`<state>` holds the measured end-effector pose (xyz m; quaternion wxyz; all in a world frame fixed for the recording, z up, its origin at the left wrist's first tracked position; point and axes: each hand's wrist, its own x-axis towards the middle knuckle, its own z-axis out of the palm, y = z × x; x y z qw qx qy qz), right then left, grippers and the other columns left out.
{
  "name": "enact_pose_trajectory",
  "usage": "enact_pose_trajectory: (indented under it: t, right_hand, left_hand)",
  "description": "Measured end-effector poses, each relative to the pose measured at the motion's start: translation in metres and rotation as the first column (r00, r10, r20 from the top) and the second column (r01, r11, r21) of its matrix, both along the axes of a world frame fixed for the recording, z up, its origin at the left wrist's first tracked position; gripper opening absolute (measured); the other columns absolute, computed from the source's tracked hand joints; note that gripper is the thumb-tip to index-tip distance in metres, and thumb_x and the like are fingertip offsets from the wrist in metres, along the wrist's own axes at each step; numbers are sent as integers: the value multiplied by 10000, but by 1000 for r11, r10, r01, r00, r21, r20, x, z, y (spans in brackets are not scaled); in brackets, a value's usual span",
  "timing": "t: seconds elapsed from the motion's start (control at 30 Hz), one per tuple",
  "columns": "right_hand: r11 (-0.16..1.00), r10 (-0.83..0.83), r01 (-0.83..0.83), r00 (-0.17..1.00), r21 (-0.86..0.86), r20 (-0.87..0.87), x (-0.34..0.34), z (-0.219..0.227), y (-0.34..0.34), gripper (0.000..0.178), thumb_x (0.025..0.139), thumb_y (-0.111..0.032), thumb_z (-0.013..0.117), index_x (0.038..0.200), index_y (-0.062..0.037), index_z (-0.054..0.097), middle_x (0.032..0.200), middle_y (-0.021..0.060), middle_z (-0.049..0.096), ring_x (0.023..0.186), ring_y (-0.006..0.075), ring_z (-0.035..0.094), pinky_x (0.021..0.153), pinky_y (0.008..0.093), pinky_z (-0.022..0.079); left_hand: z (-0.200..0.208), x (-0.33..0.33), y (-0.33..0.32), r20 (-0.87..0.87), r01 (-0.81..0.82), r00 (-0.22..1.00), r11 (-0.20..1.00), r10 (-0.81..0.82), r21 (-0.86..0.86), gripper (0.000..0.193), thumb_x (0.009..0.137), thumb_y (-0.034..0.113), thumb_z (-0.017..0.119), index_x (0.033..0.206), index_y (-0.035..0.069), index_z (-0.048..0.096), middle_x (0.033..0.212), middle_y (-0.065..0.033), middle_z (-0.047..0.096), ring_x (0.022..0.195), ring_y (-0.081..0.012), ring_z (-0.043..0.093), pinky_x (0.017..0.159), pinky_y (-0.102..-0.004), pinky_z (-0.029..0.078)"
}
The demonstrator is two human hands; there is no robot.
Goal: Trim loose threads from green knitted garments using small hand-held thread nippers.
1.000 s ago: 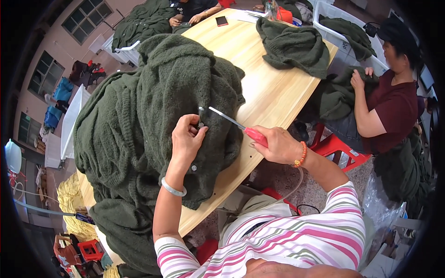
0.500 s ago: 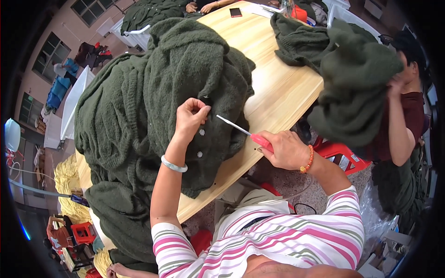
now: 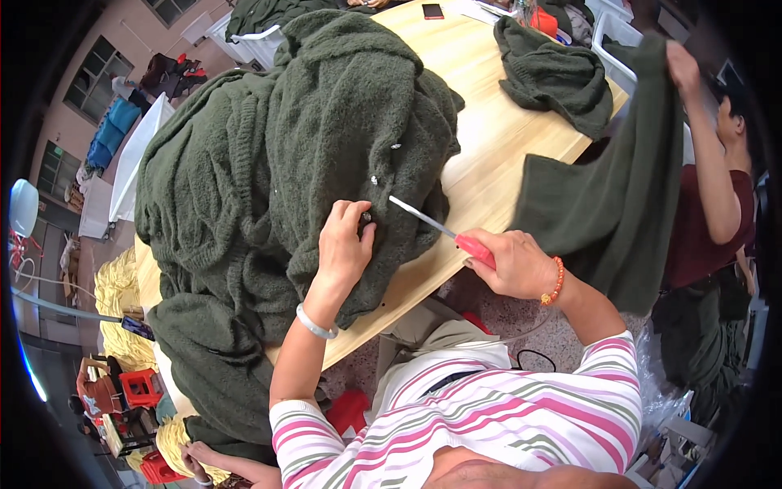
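Note:
A big heap of dark green knit sweaters (image 3: pixel 326 114) lies in front of me on the wooden table. My left hand (image 3: pixel 344 244) rests on the front sweater, thumb and fingers curled closed around a small shiny button (image 3: pixel 366 217). Further up the same cloth are two more sparkly buttons, one being the upper button (image 3: pixel 397 147). In my right hand (image 3: pixel 517 265) is a screwdriver-like tool (image 3: pixel 423 218), gripped by its pink-red handle. Its slim pale shaft points up-left, the tip just right of my left fingers. Whether that tip touches the cloth I cannot tell.
On my right a co-worker (image 3: pixel 705 204) holds up a dark green garment (image 3: pixel 607 220) beside the table (image 3: pixel 481 155). Another folded sweater (image 3: pixel 554 77) lies at the far right, near a phone (image 3: pixel 432 11). White bins (image 3: pixel 615 49) and yellow cloth (image 3: pixel 122 301) stand around.
My left fingers have shifted to a lower button, leaving the upper ones uncovered. The tool stays in my right hand. The co-worker's garment now hangs stretched out, its edge by the table.

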<state>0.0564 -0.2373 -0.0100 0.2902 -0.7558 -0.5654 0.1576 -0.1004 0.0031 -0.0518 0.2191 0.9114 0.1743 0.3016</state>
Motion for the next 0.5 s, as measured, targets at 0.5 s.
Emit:
enact_pose_trajectory:
  t: [0.5]
  right_hand:
    - [993, 50, -33, 987, -112, 151, -20, 3, 7, 231, 886, -220, 583, 1068, -78, 578, 702, 220, 641, 703, 416, 646, 661, 512, 515]
  left_hand:
    - [-23, -5, 17, 259, 246, 963, 637, -75, -731, 158, 864, -28, 638, 1019, -9, 659, 796, 22, 607, 657, -21, 539, 571, -176, 442]
